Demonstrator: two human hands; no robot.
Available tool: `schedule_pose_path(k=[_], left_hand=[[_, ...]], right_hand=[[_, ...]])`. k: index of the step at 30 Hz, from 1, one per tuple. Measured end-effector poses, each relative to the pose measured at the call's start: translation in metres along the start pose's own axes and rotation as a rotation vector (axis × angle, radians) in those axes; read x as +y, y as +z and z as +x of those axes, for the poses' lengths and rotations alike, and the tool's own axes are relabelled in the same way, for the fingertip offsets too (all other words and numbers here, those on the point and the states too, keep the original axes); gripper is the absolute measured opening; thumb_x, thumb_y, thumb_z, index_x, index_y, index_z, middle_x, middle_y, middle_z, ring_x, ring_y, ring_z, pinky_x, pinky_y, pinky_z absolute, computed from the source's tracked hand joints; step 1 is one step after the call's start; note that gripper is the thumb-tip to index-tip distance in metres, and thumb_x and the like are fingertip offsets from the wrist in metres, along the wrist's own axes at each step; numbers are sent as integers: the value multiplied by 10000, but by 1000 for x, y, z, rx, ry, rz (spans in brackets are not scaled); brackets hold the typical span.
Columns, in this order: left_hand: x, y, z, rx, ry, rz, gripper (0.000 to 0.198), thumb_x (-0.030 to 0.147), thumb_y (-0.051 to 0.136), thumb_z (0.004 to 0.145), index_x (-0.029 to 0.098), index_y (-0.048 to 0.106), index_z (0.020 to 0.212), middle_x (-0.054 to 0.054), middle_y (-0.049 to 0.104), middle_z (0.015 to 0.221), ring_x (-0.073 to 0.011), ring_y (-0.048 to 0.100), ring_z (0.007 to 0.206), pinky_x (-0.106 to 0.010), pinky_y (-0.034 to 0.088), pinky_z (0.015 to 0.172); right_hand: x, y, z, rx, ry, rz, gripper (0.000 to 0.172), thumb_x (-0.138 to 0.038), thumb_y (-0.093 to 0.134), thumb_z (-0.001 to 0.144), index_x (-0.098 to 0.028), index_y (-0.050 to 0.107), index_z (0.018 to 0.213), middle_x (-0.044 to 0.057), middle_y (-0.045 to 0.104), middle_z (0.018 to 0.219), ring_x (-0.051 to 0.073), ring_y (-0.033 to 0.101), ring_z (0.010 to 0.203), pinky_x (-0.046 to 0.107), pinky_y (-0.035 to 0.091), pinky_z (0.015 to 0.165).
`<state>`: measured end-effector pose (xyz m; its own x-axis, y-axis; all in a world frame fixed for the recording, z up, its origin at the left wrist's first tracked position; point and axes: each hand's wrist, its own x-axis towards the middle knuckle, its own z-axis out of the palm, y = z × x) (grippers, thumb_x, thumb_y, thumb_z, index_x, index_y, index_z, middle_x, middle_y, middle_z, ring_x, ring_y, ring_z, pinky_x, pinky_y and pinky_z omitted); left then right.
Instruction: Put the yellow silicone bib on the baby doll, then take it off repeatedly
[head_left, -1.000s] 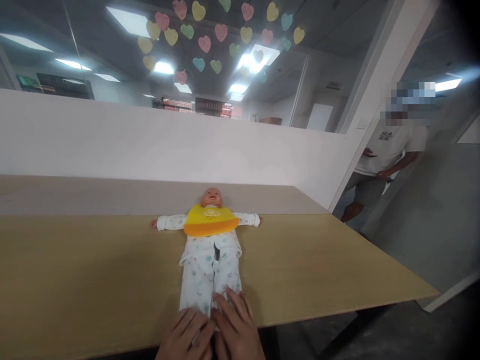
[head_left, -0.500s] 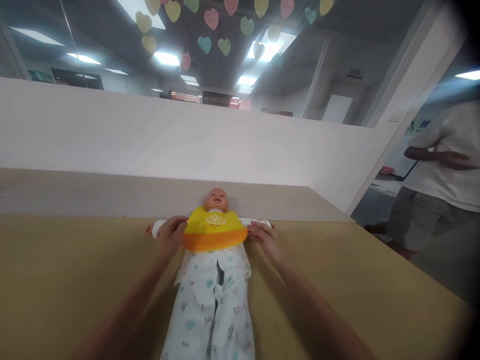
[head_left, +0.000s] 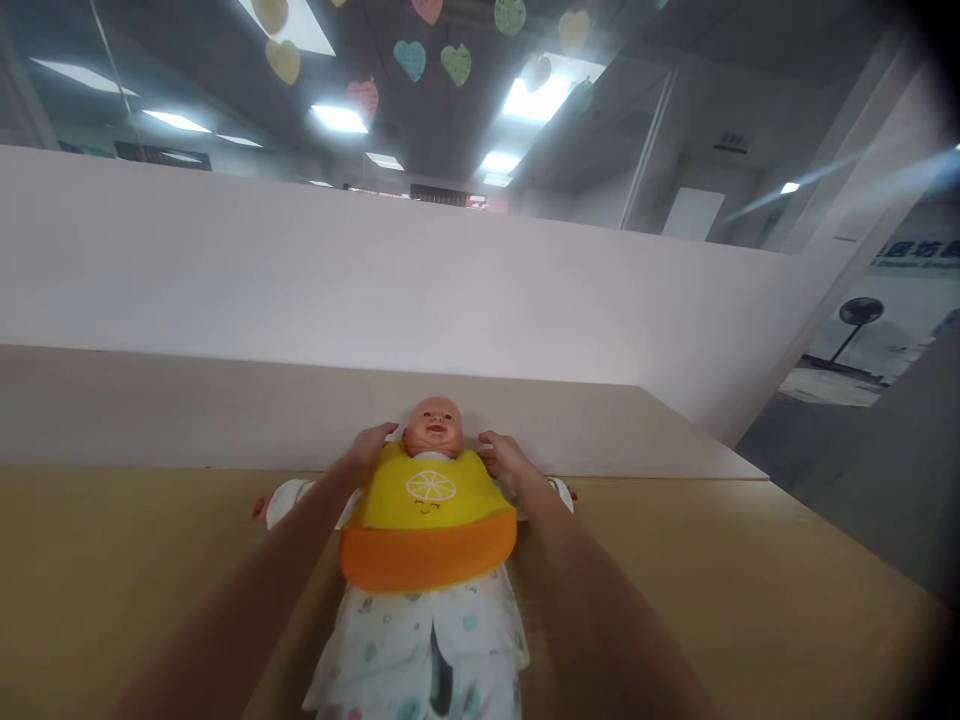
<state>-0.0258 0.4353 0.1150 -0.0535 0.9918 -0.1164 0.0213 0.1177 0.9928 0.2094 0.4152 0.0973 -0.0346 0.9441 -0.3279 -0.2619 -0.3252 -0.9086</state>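
Observation:
A baby doll (head_left: pixel 436 422) lies on its back, its face up and its arms stretched out to both sides. Over its chest is a yellow silicone bib (head_left: pixel 420 510) with a white citrus slice, a smiling face and an orange pocket along the bottom. White patterned clothes (head_left: pixel 420 640) cover the body below. Beside the neck on the left, my left hand (head_left: pixel 371 447) is open, its fingers by the bib's upper edge. My right hand (head_left: pixel 506 460) is open on the other side, fingers extended towards the neck. Whether the fingertips touch the bib's neck strap is hidden.
The doll lies on a wooden tabletop (head_left: pixel 712 570), with a paler raised strip (head_left: pixel 187 410) behind it. A white wall (head_left: pixel 337 270) with a window and hanging paper hearts (head_left: pixel 410 60) rises beyond. A fan (head_left: pixel 861 312) stands far right.
Both hands have moved up from the bib's sides to the doll's neck. My view has come closer, and the person at the right is out of sight.

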Motion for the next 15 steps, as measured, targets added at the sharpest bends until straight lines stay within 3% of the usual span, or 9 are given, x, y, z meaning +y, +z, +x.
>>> schedule_pose_path(k=[3,9,15], left_hand=[[0,5,7,-144,-94,-18,325,453,647,596,154,650,721,-82,676,595,-259,627,572,-373,508,562],[-2,9,8,-292,-224,-187,388,475,636,649,119,687,798,-113,713,682,-266,656,626,-372,526,610],[-7,11,7,-186,-164,-110,449,484,657,624,104,700,860,-104,716,695,-278,657,634,-378,523,611]], right_hand=[[5,6,19,-85,46,24,182,-309,536,752,-153,553,844,33,599,634,159,576,602,277,479,610],[14,12,39,-127,53,132,222,-317,541,752,-141,590,879,59,642,731,172,600,679,290,494,659],[8,13,25,-119,7,199,228,-306,555,731,-152,614,888,35,656,770,165,594,661,282,481,647]])
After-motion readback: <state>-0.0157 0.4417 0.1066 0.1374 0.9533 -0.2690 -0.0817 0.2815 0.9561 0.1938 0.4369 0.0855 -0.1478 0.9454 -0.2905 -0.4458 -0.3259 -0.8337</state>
